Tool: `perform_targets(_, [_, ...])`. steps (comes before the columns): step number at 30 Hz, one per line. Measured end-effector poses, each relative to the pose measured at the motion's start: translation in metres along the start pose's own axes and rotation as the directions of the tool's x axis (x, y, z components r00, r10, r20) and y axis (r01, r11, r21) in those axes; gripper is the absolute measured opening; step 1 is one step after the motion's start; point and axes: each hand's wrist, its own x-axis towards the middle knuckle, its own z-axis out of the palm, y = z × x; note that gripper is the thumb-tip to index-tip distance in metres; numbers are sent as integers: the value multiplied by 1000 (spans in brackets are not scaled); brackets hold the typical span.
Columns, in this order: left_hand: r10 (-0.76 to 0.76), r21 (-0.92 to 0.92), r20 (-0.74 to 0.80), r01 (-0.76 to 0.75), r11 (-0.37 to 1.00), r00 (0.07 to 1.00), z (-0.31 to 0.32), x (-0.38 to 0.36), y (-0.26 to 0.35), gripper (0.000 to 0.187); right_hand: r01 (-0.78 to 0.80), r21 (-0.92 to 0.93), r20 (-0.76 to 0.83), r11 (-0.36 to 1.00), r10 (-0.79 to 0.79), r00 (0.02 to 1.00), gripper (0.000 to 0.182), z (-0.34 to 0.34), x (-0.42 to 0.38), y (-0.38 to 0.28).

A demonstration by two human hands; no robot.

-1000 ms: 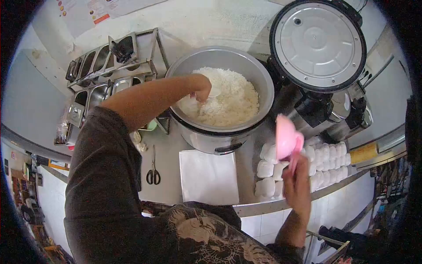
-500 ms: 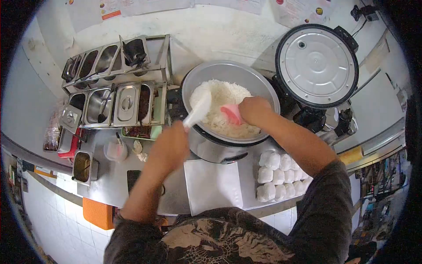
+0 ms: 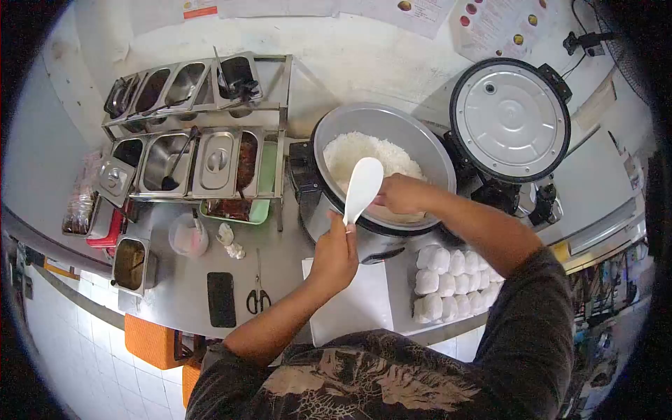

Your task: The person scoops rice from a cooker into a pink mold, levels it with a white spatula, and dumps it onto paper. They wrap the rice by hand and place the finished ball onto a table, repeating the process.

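Note:
A white rice paddle is in my left hand, its blade pointing up in front of the rice cooker's rim. Inside the cooker's grey pot lies a mound of white rice. My right hand reaches into the pot from the right, low over the rice, with its fingers closed. The pink cup it grips is almost wholly hidden behind the hand and the paddle. Below the cooker lies a stack of white paper, partly covered by my left forearm.
Several white wrapped bundles sit at right. The cooker lid stands open. To the left are a rack of steel food pans, a green tray, a plastic tub, a phone and scissors.
The paddle has come out of the rice toward me, its blade now upright. My left hand has moved right. The pink cup, plainly seen before, is now mostly hidden; the view has shifted slightly.

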Motion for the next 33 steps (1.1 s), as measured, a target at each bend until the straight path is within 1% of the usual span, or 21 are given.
perform_targets(2, [58,35,-103,-54,998,993,7,5,-13,46,24,83,-62,996,-19,998,34,1,8,-4])
perform_targets(3, [82,50,-146,-75,996,986,8,5,-18,45,25,90,-57,996,-20,998,35,2,7,0])
perform_targets(5, [18,40,-89,-14,999,996,-3,10,-24,43,31,102,-53,994,-26,998,35,0,6,7])
perform_targets(6, [-14,40,-67,16,999,998,-11,15,-24,42,11,142,-56,990,-3,998,34,-3,7,16])
perform_targets(8, [-132,289,-29,134,948,991,-28,18,-8,39,-23,229,-48,973,35,998,33,-5,1,37])
perform_targets(9, [-191,409,-20,182,894,981,-35,18,3,41,-90,411,-16,907,106,994,31,-12,-10,37])
perform_targets(10, [-54,426,-70,79,901,996,-38,18,11,40,-154,577,25,802,171,985,29,-25,-30,31])
perform_targets(11, [87,449,-111,-29,893,990,-39,18,19,39,-213,720,78,661,228,971,28,-34,-49,26])
perform_targets(12, [226,473,-144,-134,871,964,-38,17,28,39,-215,766,93,606,227,970,27,-37,-66,25])
perform_targets(14, [179,562,14,-156,812,984,-36,14,56,40,-223,845,127,486,222,967,25,-35,-96,24])
perform_targets(15, [148,603,89,-171,779,985,-32,15,68,40,-203,873,118,444,212,970,25,-28,-106,24])
perform_targets(17, [139,631,220,-249,735,966,-19,19,76,41,-155,923,91,353,191,977,24,-10,-124,22])
perform_targets(18, [126,640,286,-287,712,950,-12,21,78,41,-175,898,84,403,233,969,22,-6,-133,14])
perform_targets(21, [125,645,350,-335,687,929,9,33,86,42,-66,753,-171,655,291,941,22,12,-145,16])
perform_targets(22, [148,662,355,-360,657,923,13,42,89,42,-124,699,-169,704,332,928,24,3,-157,4])
perform_targets(25, [199,688,371,-412,597,907,31,59,88,41,-75,588,-292,805,298,909,25,21,-147,21])
perform_targets(26, [225,690,361,-422,588,905,37,68,84,41,-57,594,-327,802,305,894,24,23,-148,22])
perform_targets(27, [254,694,349,-430,577,902,40,77,83,40,-58,646,-298,761,321,899,24,21,-151,22])
perform_targets(30, [174,749,327,-367,552,929,43,99,92,39,-45,792,-212,608,343,915,24,19,-156,22])
perform_targets(32, [125,755,315,-328,568,941,33,106,94,37,-27,881,-159,473,349,924,24,24,-154,40])
perform_targets(33, [104,756,310,-311,577,945,25,108,95,36,-32,902,-129,430,341,931,24,25,-155,51])
